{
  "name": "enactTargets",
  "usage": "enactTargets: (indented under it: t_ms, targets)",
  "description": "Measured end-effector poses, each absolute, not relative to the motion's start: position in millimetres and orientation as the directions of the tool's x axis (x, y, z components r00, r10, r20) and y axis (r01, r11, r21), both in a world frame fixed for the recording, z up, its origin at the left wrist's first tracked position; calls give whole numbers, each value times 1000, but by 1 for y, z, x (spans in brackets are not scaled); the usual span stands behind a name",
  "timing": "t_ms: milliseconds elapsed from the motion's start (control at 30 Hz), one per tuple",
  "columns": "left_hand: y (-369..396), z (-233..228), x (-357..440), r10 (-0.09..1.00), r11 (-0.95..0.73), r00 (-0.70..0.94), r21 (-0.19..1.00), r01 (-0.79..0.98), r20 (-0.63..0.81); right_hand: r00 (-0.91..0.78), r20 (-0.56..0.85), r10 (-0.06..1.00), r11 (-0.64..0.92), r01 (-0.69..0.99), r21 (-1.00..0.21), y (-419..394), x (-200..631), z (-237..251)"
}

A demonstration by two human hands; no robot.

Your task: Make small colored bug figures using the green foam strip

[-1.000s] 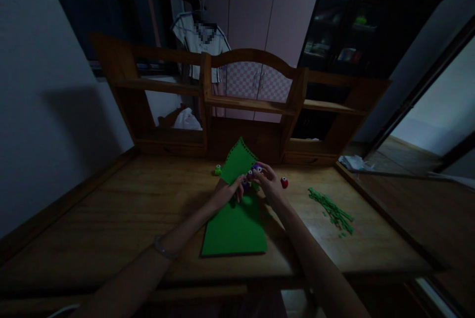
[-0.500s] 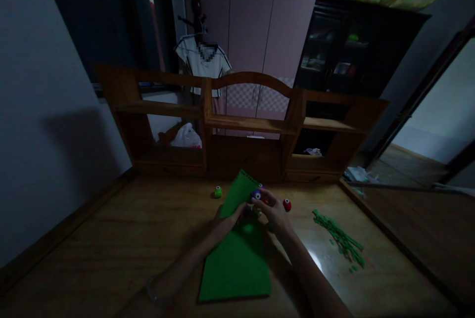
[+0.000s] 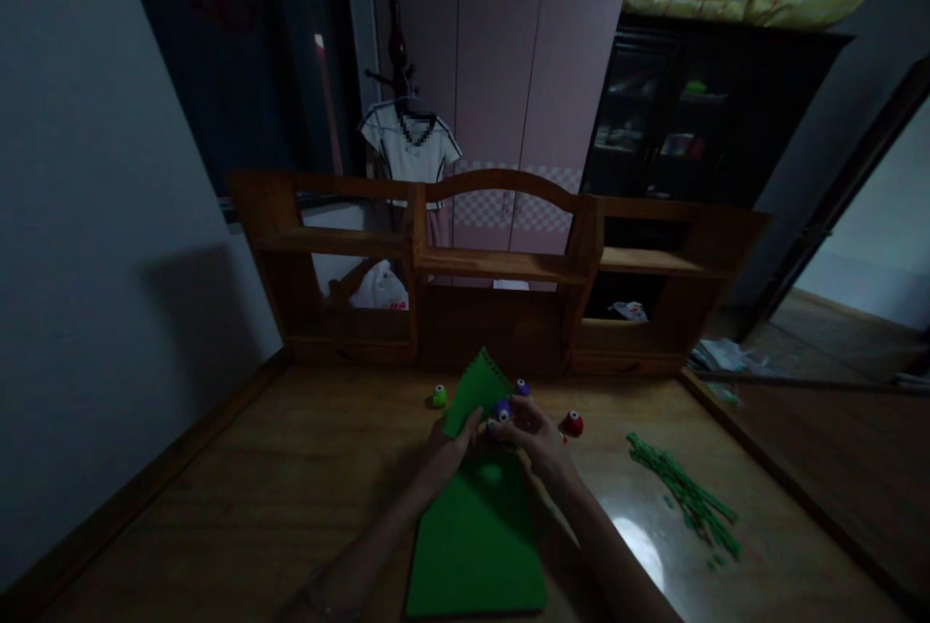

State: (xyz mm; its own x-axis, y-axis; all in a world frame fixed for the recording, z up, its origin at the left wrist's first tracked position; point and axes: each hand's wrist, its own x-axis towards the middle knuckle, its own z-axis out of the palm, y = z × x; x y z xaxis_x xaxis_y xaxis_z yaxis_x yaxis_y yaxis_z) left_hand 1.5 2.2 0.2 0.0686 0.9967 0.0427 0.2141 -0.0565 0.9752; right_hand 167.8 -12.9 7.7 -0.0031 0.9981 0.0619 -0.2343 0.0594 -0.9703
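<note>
Lifting the far edge of the green sheet (image 3: 476,531) with our left hand (image 3: 449,447), we pinch a purple punch (image 3: 501,410) onto that edge with our right hand (image 3: 536,437). The sheet's near part lies flat on the desk (image 3: 239,497), apparently for support.

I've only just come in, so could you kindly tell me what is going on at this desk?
A person at a wooden desk bends up the far end of a green sheet with the left hand, while the right hand holds a small purple punch at its edge. Green and red punches and green strips lie nearby.
</note>
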Motion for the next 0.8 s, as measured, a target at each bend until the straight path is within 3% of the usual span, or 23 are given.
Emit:
enactTargets:
  t_ms: [200,500,800]
  targets:
    - [-3,6,2,992,-80,116,976,203,57,0,104,995,100,-239,-966,-14,169,9]
    - [-15,20,-2,954,-267,208,930,253,217,-62,141,988,128,-175,-976,-15,172,6]
    - [-29,39,-2,970,-204,185,948,246,161,-63,186,981,167,-226,-960,-11,172,-1]
